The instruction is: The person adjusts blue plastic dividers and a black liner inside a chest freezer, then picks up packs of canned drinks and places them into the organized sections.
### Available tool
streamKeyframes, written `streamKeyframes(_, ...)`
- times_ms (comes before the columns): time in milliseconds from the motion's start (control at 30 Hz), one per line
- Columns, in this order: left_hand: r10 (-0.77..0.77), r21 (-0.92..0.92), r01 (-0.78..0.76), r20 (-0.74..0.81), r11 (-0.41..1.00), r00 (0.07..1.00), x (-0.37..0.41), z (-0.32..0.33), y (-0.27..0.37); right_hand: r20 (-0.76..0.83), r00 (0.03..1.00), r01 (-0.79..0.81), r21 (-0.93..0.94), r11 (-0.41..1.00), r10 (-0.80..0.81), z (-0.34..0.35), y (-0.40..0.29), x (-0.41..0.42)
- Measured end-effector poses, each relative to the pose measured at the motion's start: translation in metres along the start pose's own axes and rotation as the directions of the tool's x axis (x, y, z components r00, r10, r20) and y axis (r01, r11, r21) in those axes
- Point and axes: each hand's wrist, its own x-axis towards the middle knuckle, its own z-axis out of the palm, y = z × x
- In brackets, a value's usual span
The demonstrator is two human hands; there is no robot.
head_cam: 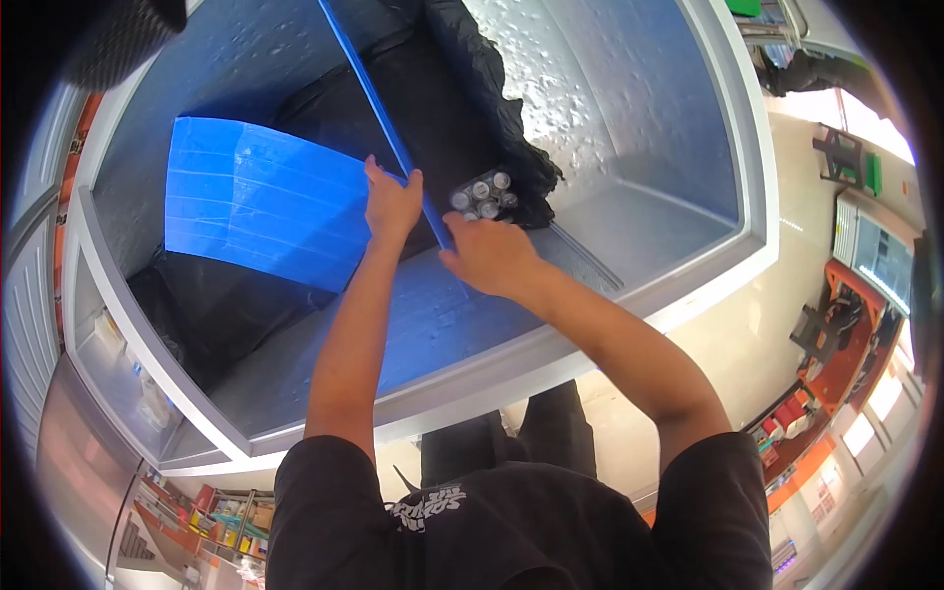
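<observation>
In the head view both of my hands reach down into a large white-rimmed chest, which looks like a chest freezer. My left hand (392, 200) grips the right end of a flat blue sheet, seemingly corrugated plastic (265, 199), and touches a second blue panel standing on edge (369, 88). My right hand (493, 252) pinches the near end of that upright panel. Several cans (483, 193) stand together just beyond my right hand, beside crumpled black plastic sheeting (479, 66). More black plastic (228, 302) lies under the flat sheet.
The chest's white rim (516, 361) runs between my body and its inside. A rough, frosty-looking wall (575, 96) rises at the right. Another compartment holding bags (147, 398) adjoins at the left. A person's leg shows at the upper right, and orange shelving with goods stands at the right.
</observation>
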Motion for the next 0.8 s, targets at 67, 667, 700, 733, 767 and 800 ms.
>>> streamKeyframes(67,0.001,0.018,-0.002,0.032,1.0,0.999,-0.002,0.006,0.008,-0.251,0.967,0.099,0.22,0.971,-0.042,-0.025,0.017,-0.034)
streamKeyframes(667,-0.056,0.118,0.051,0.04,0.992,0.998,-0.012,0.019,0.014,-0.536,0.576,0.17,0.817,0.551,0.617,-0.037,0.144,-0.223)
streamKeyframes(700,-0.059,0.133,0.056,0.015,0.989,0.998,-0.018,0.017,0.023,-0.533,0.576,0.163,0.818,0.552,0.62,-0.035,0.145,-0.228)
streamKeyframes(733,-0.057,0.132,0.054,0.017,0.99,0.998,-0.018,0.017,0.026,-0.529,0.577,0.155,0.819,0.553,0.622,-0.033,0.146,-0.231)
streamKeyframes(767,-0.055,0.13,0.052,0.019,0.99,0.998,-0.019,0.018,0.027,-0.535,0.568,0.17,0.82,0.547,0.626,-0.031,0.147,-0.233)
streamKeyframes(800,-0.054,0.132,0.051,0.017,0.99,0.998,-0.017,0.016,0.025,-0.538,0.562,0.188,0.823,0.537,0.628,-0.029,0.147,-0.234)
